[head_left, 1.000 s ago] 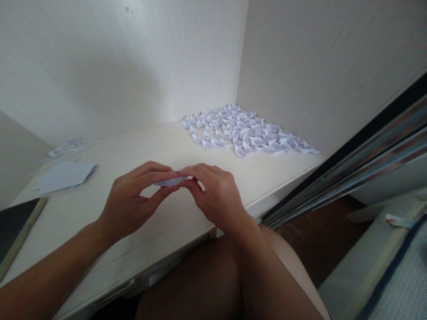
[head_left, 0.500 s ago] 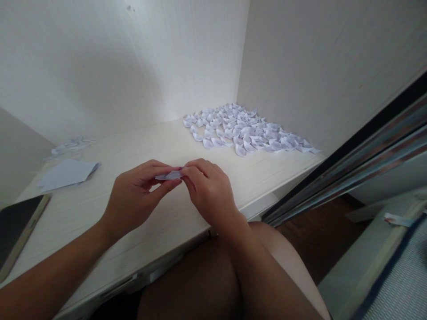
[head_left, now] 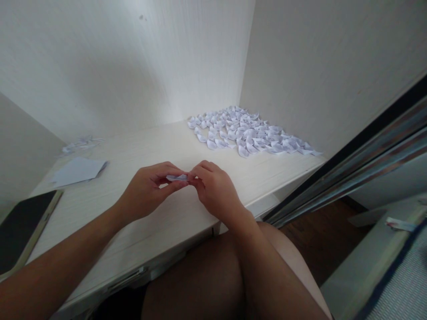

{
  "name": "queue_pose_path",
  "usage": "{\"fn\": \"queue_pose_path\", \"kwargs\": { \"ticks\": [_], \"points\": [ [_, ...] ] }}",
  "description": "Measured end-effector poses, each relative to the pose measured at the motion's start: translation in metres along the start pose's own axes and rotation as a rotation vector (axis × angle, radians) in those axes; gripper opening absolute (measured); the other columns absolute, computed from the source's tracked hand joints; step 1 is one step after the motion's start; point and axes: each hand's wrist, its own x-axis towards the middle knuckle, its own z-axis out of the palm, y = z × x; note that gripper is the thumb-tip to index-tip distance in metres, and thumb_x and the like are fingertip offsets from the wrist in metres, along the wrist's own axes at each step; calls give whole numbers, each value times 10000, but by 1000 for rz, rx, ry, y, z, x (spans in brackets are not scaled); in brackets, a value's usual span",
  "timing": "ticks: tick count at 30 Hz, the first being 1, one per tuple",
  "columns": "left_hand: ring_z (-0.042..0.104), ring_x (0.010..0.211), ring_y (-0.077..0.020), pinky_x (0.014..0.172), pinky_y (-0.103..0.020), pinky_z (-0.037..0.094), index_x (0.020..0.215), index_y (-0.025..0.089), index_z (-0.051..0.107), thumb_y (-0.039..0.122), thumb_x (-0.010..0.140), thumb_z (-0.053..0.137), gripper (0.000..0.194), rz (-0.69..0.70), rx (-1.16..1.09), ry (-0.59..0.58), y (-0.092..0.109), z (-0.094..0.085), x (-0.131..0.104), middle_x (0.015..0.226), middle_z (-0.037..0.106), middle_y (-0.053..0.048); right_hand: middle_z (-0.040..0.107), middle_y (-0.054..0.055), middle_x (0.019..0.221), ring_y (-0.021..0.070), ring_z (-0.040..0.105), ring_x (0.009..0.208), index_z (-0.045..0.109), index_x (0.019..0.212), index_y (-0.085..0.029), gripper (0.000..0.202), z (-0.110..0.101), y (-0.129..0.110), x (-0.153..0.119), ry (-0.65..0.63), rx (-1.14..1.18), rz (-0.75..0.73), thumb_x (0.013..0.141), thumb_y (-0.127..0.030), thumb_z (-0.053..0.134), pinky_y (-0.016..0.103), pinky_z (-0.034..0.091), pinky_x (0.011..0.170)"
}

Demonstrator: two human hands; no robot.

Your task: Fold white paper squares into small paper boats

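Over the front part of the white desk [head_left: 133, 153], a small folded piece of white paper [head_left: 176, 178] is held between both hands. The thumb and fingers of my left hand [head_left: 150, 189] pinch its left part. My right hand [head_left: 215, 186] grips the right end, its fingertips touching those of the left hand and covering that end. Many small folded paper pieces [head_left: 248, 133] lie in a spread heap at the back right corner of the desk. A stack of flat white paper sheets [head_left: 78, 171] lies on the left.
Loose paper strips [head_left: 83, 144] lie behind the stack. A dark tablet-like device [head_left: 25, 226] with a pale edge rests at the desk's left front. Walls rise behind and to the right. A dark metal-edged frame [head_left: 350, 151] slants along the right side.
The view has shifted a little, so the desk items appear slightly further right. Both hands have drawn closer together around the paper, and less of it shows.
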Motion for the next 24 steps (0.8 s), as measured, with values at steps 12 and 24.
{"fn": "queue_pose_path", "kwargs": {
  "ticks": [12,24],
  "points": [
    [718,840,-168,713,-264,592,1014,263,774,292,887,751,133,-30,29,-3,-3,-1,-4,970,765,-38,708,33,960,141,637,770,686,968,-184,150,-14,-6,2,105,216,114,844,-180,771,264,470,671],
    [648,699,-175,624,-280,468,1002,221,816,561,866,647,404,-272,276,11,-39,2,64,870,775,-58,638,-35,718,110,574,597,662,865,-193,235,-57,23,13,800,977,638,777,-383,771,250,424,549]
  ]
}}
